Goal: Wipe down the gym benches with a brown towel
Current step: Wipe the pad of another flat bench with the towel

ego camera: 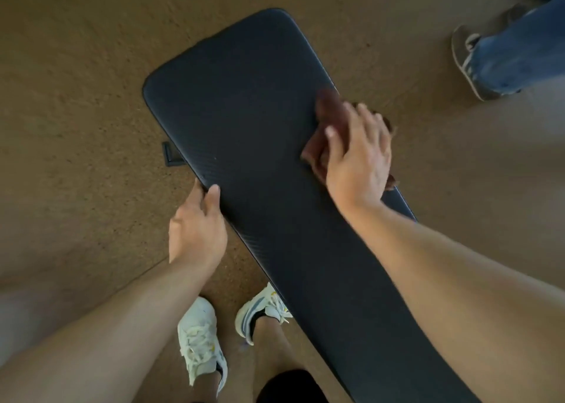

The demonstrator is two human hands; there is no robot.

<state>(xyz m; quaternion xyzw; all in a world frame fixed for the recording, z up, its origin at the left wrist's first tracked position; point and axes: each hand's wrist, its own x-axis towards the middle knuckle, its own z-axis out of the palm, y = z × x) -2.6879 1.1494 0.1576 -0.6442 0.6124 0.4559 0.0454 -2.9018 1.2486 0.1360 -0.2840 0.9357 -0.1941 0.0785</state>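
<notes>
We are seeing left hand gripping near-side edge of black bench pad, fingers curling over rim. White sneakers standing below. Right hand lying flat, fingers straight, pressing brown towel at bench's far-side edge. Jeans leg standing top right. No readable writing.

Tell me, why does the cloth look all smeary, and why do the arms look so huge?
In the head view, the brown towel is blurred, likely from moving under the right hand, while the left hand on the bench edge looks sharper. The wide lens stretches the arms near the picture's bottom. The light is dim and warm, with no glare on the bench.
</notes>
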